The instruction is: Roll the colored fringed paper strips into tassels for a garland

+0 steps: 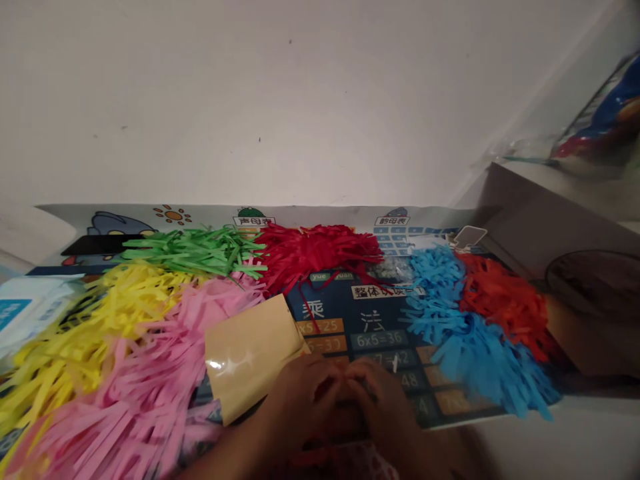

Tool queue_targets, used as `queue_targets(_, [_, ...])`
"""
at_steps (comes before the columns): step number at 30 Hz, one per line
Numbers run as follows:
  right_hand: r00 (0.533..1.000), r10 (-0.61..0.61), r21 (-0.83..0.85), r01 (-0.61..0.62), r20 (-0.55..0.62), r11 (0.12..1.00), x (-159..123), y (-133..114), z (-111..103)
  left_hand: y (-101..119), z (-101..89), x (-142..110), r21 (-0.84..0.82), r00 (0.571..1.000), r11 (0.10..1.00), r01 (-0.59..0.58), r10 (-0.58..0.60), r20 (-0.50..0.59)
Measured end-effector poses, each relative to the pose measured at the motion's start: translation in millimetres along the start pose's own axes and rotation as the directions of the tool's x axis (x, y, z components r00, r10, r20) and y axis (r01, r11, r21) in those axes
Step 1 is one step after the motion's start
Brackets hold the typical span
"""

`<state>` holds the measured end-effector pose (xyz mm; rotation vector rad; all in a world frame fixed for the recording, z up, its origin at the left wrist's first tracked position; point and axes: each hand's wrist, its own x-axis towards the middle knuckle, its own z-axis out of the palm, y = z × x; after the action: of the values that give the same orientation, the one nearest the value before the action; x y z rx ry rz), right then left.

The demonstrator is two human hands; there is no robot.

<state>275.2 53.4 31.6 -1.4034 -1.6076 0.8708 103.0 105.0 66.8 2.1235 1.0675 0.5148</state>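
Note:
My left hand (pixel 306 390) and my right hand (pixel 379 395) are together near the front edge of the table, fingertips meeting in a pinch. Whatever lies between the fingers, if anything, is too dark and small to make out. Just left of my left hand is a flat tan paper packet (pixel 253 353) with a shiny patch. Beneath the hands spreads a dark blue printed mat (pixel 373 310) with multiplication sums. A bunch of pink paper strips (pixel 150 367) reaches under the packet's left side. Blue paper strips (pixel 480 353) lie to the right of my right hand.
Yellow strips (pixel 120 307), green strips (pixel 200 252) and a dark red bunch (pixel 320 253) lie along the left and back. Orange-red strips (pixel 505 300) adjoin a grey-brown box (pixel 540 227). A white packet (pixel 35 307) and black phone-like object (pixel 97 245) are left. A wall (pixel 280 120) rises behind.

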Motion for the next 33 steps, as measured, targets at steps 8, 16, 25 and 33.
queue_targets(8, [0.992,0.119,0.055,-0.118,-0.033,0.992,2,-2,-2,-2,4.1,2,-0.172,0.998,0.983,0.065,-0.068,-0.009])
queue_targets(16, [0.985,0.167,0.097,-0.162,-0.046,0.982,2,-7,-3,-5,6.7,5,-0.24,0.989,0.96,0.145,-0.146,0.015])
queue_targets(25, [0.968,0.233,0.184,-0.214,-0.093,0.959,2,-4,1,-7,10.9,1,-0.314,0.992,0.942,0.122,-0.123,0.017])
queue_targets(33, [0.918,0.376,0.4,-0.301,-0.122,0.866,-2,-3,10,-11,14.3,-1,-0.463,0.968,0.852,0.245,-0.241,0.069])
